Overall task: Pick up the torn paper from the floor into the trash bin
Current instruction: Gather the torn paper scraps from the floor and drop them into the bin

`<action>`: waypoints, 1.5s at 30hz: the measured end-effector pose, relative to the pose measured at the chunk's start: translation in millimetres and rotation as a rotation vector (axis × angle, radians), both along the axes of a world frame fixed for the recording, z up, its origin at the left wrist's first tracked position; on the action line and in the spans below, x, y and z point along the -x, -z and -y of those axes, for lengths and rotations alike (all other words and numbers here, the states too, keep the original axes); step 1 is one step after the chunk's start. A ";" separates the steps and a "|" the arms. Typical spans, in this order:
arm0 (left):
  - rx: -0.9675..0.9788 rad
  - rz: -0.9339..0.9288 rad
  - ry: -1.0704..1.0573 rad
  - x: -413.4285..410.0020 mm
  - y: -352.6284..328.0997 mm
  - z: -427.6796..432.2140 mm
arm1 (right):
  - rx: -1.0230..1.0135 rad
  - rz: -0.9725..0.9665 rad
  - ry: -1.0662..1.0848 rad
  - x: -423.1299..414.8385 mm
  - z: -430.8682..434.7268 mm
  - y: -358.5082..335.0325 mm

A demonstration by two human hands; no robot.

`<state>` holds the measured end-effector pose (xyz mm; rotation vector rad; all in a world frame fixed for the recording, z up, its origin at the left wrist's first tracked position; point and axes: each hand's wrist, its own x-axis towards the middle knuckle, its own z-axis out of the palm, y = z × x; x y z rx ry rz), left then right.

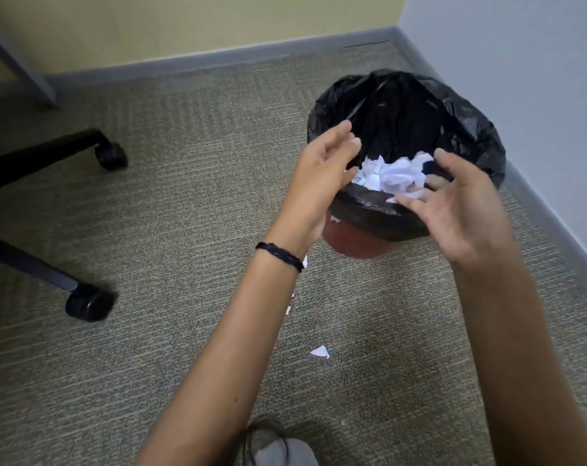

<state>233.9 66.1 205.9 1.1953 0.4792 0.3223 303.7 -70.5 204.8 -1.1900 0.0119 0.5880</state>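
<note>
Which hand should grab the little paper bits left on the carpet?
Probably the left hand. Both hands hover open over the trash bin, but the paper scraps on the carpet lie beside the left forearm, well away from the right hand.

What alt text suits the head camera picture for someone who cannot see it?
A left hand and a right hand hover open over a trash bin lined with a black bag, crumpled white paper between them. Torn scraps lie on the carpet nearby; chair wheels stand at left.
</note>
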 end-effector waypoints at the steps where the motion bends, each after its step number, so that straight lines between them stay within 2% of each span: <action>1: -0.025 0.033 -0.034 4.0 4.5 -2.8 | 0.074 0.063 0.002 0.0 0.7 0.3; 3: -0.065 0.098 -0.129 14.9 21.5 -10.8 | 0.243 0.255 0.057 6.9 0.9 3.7; 5: -0.120 0.066 -0.233 25.5 47.7 -18.3 | 0.365 0.557 0.146 22.4 -0.4 13.8; 7: -0.265 -0.091 -0.284 37.1 86.8 -22.6 | 0.467 0.905 0.225 44.9 -0.7 35.3; 8: -0.358 -0.190 -0.266 43.7 113.9 -24.0 | 0.491 1.033 0.226 55.6 -0.1 53.0; 9: -0.446 -0.304 -0.209 51.0 140.1 -24.0 | 0.499 1.081 0.183 66.3 0.7 74.4; 11: -0.589 -0.550 -0.033 68.3 189.9 -20.8 | 0.554 0.964 -0.025 85.8 4.4 126.3; 13: -0.669 -0.713 0.123 87.0 226.6 -13.7 | 0.711 0.803 -0.294 100.3 14.8 186.7; 15: -0.694 -0.774 0.202 102.5 249.5 -5.2 | 0.859 0.724 -0.534 108.3 29.6 239.1; 18: -0.760 -0.780 0.238 116.2 272.4 2.4 | 1.011 0.679 -0.802 117.7 48.9 280.3; 22: -0.812 -0.784 0.171 122.1 285.2 7.4 | 1.109 0.795 -0.821 128.1 60.2 297.8; 29: -0.958 -0.707 0.225 106.6 294.1 3.1 | 1.041 0.874 -0.835 120.9 52.0 306.7; 31: -0.969 -0.684 0.239 99.2 296.0 2.0 | 1.014 0.839 -0.847 117.8 49.2 299.3; 34: -0.919 -0.667 0.206 88.0 296.4 -0.9 | 0.891 0.814 -0.744 107.0 40.0 261.8; 39: -0.805 -0.538 -0.044 50.8 293.3 -10.1 | 0.662 0.945 -0.363 75.3 23.0 151.6; 42: -0.816 -0.476 -0.018 19.1 296.5 -14.4 | 0.511 1.134 -0.046 53.8 15.0 99.5; 45: -0.824 -0.542 0.048 -3.5 303.7 -14.2 | 0.482 1.222 0.188 24.9 12.6 80.3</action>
